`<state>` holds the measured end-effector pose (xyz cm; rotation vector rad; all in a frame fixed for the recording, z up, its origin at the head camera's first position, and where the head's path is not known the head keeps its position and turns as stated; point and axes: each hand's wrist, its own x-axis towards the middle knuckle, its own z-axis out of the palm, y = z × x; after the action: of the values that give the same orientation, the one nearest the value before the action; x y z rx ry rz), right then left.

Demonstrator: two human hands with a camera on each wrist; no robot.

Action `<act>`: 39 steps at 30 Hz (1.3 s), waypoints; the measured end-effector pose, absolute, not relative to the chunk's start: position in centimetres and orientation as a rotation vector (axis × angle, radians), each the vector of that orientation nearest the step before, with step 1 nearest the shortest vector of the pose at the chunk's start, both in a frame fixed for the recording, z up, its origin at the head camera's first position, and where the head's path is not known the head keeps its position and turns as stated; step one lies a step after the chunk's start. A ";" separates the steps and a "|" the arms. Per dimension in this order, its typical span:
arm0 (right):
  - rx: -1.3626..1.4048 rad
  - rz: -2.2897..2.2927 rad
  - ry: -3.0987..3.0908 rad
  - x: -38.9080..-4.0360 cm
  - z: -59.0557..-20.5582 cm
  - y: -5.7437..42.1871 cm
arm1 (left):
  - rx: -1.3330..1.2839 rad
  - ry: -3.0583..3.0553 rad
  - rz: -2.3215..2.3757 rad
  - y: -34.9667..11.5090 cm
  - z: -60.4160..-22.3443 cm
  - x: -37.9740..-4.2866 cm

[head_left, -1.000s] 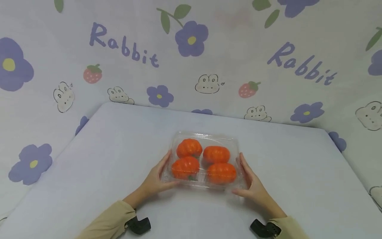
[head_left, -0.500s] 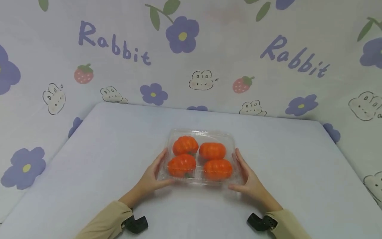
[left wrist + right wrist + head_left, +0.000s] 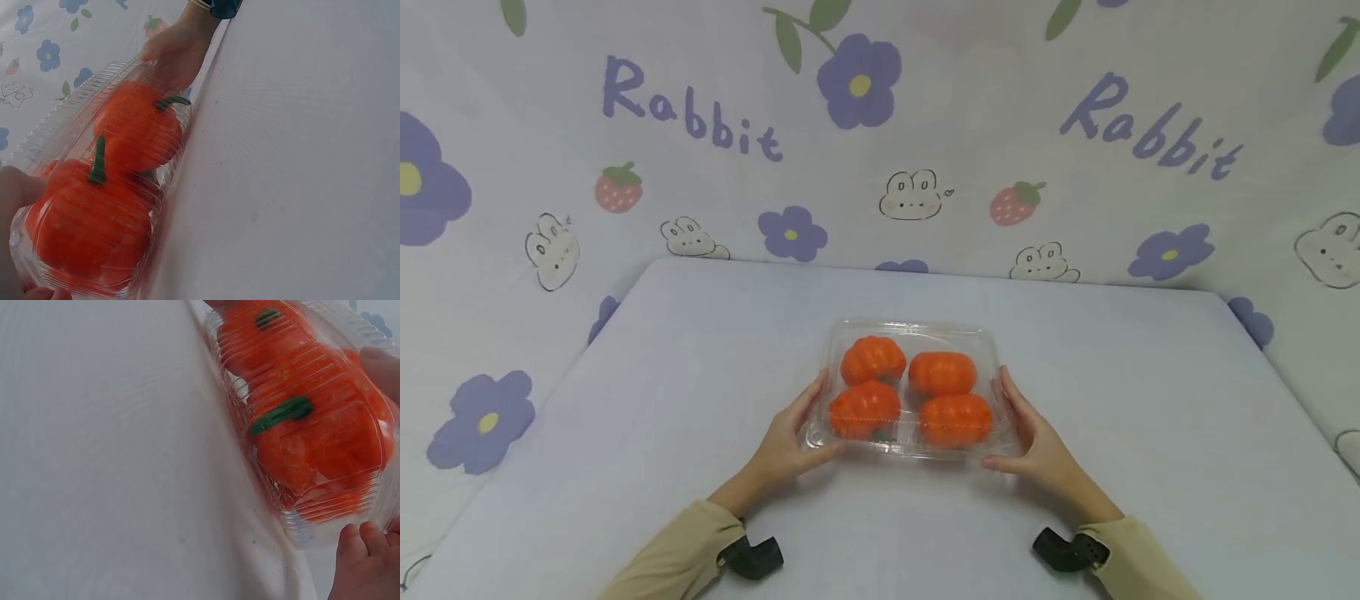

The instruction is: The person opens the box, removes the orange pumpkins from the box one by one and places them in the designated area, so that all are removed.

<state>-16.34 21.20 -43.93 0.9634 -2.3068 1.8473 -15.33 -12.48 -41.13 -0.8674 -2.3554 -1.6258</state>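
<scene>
A clear plastic clamshell box (image 3: 917,327) stands in the middle of the table, in the head view. Inside it are several orange-red mini pumpkins (image 3: 872,360), paired in two rows, seen through the clear lid. Green stems (image 3: 98,161) show on the near pumpkins in the wrist views. My left hand (image 3: 784,442) grips the box's left side, thumb at the near corner and fingers along the side. On the opposite side my right hand (image 3: 1037,454) holds the box likewise. Ridged plastic separates the hands from the pumpkins.
A white cloth covers the table (image 3: 662,375). Behind it hangs a white backdrop (image 3: 955,108) printed with flowers, rabbits and strawberries. Black wrist devices (image 3: 752,558) sit at both beige sleeves (image 3: 677,550).
The head view has shifted and tilted slightly. Both hands keep their hold on the sides of the box, and the pumpkins lie as before.
</scene>
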 end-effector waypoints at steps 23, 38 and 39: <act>0.830 2.022 -2.372 -16.3 -44.0 22.1 | -1.011 -2.320 -1.951 -14.0 -43.9 -17.2; 0.900 1.986 -2.309 -16.2 -44.0 22.0 | -1.019 -2.287 -2.055 -14.0 -44.1 -16.6; 0.921 1.982 -2.293 -16.4 -44.0 21.9 | -1.028 -2.272 -2.054 -14.1 -44.1 -16.6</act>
<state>-16.36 21.85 -43.98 0.9210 -2.2931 1.9819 -16.59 -14.05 -44.08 -1.0276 -2.2722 -2.0535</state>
